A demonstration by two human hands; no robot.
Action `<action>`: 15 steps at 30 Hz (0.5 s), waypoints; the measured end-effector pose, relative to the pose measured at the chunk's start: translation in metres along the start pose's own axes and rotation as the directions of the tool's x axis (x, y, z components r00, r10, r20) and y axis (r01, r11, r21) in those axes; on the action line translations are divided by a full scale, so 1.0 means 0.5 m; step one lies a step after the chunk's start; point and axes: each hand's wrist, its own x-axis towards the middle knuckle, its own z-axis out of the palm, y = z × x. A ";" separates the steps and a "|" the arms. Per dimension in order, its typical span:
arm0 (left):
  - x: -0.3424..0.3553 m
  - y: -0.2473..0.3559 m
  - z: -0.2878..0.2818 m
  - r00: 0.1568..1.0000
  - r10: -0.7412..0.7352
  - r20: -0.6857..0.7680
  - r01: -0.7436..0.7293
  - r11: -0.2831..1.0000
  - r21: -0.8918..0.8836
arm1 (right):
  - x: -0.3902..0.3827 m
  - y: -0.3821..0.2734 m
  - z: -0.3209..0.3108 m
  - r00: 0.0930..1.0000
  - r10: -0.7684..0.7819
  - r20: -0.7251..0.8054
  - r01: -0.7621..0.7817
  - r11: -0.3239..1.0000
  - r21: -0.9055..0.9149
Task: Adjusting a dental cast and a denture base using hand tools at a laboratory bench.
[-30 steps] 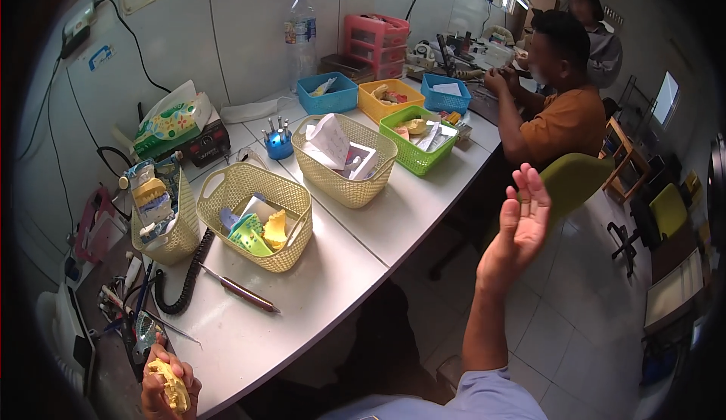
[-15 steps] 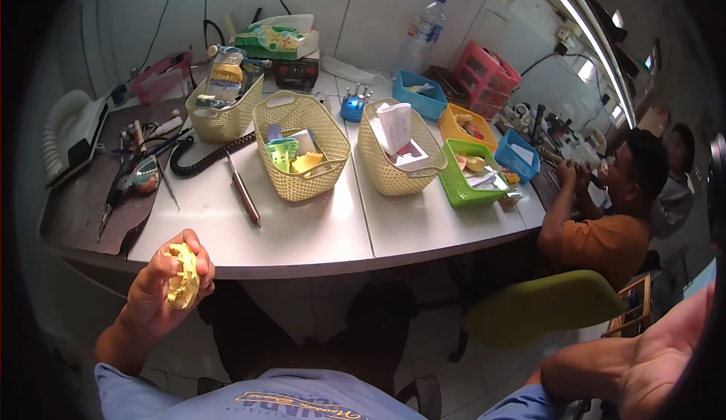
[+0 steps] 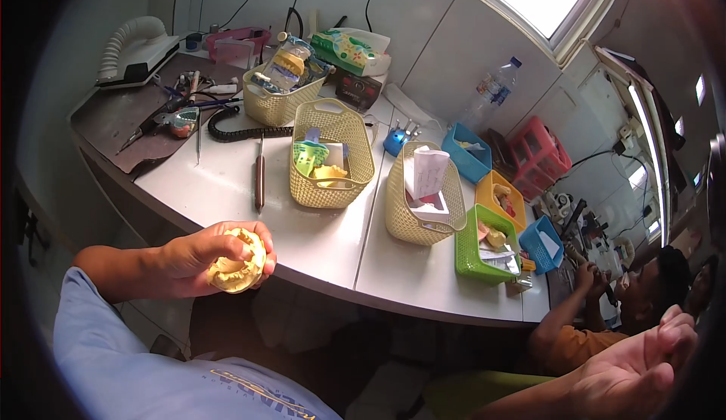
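Observation:
My left hand (image 3: 198, 257) grips a yellow plaster dental cast (image 3: 237, 263) in front of the white table's near edge (image 3: 318, 276). The cast shows a horseshoe row of teeth. My right hand (image 3: 631, 367) hangs open, palm up, at the lower right, well off the table and holding nothing. Closest to the cast on the table is a slim hand tool (image 3: 259, 172) lying lengthwise, and beside it a yellow woven basket (image 3: 333, 155) with a green tray and yellow pieces inside.
A second yellow basket (image 3: 423, 193) holds papers; green (image 3: 484, 246), blue (image 3: 541, 242), orange (image 3: 503, 197) and red (image 3: 541, 155) bins line the table to the right. A water bottle (image 3: 488, 95) stands by the wall. Tools cover a dark mat (image 3: 144, 121). Another person (image 3: 628, 306) sits at the right.
The view has swung further left and down. My left hand has lifted the cast higher and closer. My right hand stays open at the lower right.

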 end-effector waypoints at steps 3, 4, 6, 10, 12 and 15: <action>0.054 0.015 0.008 0.992 -0.123 0.010 0.122 0.992 0.020 | -0.179 0.018 -0.015 0.837 0.463 -0.292 -0.489 0.872 -0.017; 0.070 0.023 0.011 0.982 -0.184 -0.035 0.186 0.981 0.062 | -0.248 0.037 -0.020 0.784 0.555 -0.277 -0.581 0.814 -0.015; 0.093 0.031 0.037 0.974 -0.227 0.007 0.224 0.966 0.127 | -0.339 0.059 -0.072 0.668 0.696 -0.263 -0.731 0.681 -0.054; 0.166 0.065 0.074 0.972 -0.234 0.029 0.229 0.966 0.123 | -0.403 0.116 -0.057 0.478 0.830 -0.288 -0.878 0.456 -0.143; 0.194 0.086 0.107 0.961 -0.276 -0.026 0.278 0.958 0.074 | -0.407 0.125 -0.036 0.427 0.845 -0.321 -0.904 0.390 -0.175; 0.232 0.105 0.157 0.944 -0.328 -0.042 0.330 0.942 0.053 | -0.399 0.151 -0.026 0.215 0.942 -0.258 -0.968 0.240 0.070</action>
